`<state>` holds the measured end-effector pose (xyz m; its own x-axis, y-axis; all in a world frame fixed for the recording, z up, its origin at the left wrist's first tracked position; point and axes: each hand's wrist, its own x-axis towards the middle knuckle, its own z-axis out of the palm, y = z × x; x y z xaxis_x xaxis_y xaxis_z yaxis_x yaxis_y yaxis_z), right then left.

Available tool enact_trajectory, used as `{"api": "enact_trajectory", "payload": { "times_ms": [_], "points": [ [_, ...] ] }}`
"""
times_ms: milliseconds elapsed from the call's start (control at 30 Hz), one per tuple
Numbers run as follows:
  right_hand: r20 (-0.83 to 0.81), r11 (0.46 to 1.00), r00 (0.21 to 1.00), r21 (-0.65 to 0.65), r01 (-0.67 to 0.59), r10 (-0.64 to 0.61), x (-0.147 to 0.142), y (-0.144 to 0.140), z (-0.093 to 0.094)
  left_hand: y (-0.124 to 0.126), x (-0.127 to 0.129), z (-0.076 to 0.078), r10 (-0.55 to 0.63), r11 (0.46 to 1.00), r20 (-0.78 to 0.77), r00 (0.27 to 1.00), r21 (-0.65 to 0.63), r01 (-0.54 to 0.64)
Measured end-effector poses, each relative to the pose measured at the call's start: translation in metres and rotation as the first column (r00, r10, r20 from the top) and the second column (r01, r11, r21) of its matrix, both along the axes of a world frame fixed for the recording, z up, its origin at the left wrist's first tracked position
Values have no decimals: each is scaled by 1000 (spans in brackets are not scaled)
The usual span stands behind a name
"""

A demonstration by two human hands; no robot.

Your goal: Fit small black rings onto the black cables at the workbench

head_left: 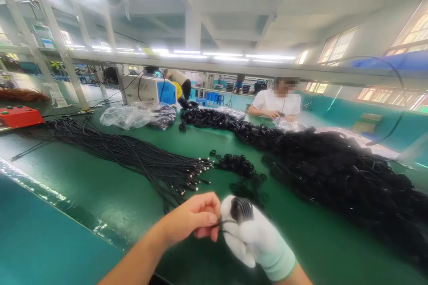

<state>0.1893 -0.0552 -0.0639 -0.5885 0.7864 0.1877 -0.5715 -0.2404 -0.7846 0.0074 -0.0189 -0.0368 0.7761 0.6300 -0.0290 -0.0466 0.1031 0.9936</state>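
- The right hand (pixel 249 231), in a white glove, sits low in the middle of the frame, closed around a stack of black rubber bands (pixel 241 208) that shows at the top of the fist.
- The bare left hand (pixel 195 220) meets it from the left, thumb and forefinger pinched together on one band (pixel 224 222) drawn out thin between the two hands.
- To do this step well, I judge the pinch should stay on a single band only, pulled straight away from the stack while the gloved fist stays tight, so the others do not slip loose.
- Just above the hands, loose bands (pixel 238 164) lie scattered on the green table (pixel 110 187), within easy reach.
- Left of those, a bundle of black cables (pixel 133 156) fans toward the hands, its metal-tipped ends (pixel 197 173) nearest; keeping those ends aligned would likely make banding easier.
- Along the right side runs a large heap of coiled cables (pixel 334 169).
- At upper centre a person in a white shirt (pixel 276 102) works across the table; clear plastic bags (pixel 133 116) lie upper left of middle, a red box (pixel 20 116) at the far left.
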Motion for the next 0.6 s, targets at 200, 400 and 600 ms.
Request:
{"api": "enact_trajectory", "payload": {
  "times_ms": [200, 400, 600],
  "points": [
    [245, 975, 947, -27, 223, -209, 0, 1, 14, 4, -13, 31, 128, 791, -515, 848, 569, 226],
    [527, 932, 781, 64, 356, -334, -6, 0, 23, 4, -13, 37, 344, 762, -490, 801, 644, 67],
    [584, 934, 738, 115, 338, -339, -18, 9, -11, -2, -4, 26, 342, 777, -487, 804, 627, 49]
  ]
}}
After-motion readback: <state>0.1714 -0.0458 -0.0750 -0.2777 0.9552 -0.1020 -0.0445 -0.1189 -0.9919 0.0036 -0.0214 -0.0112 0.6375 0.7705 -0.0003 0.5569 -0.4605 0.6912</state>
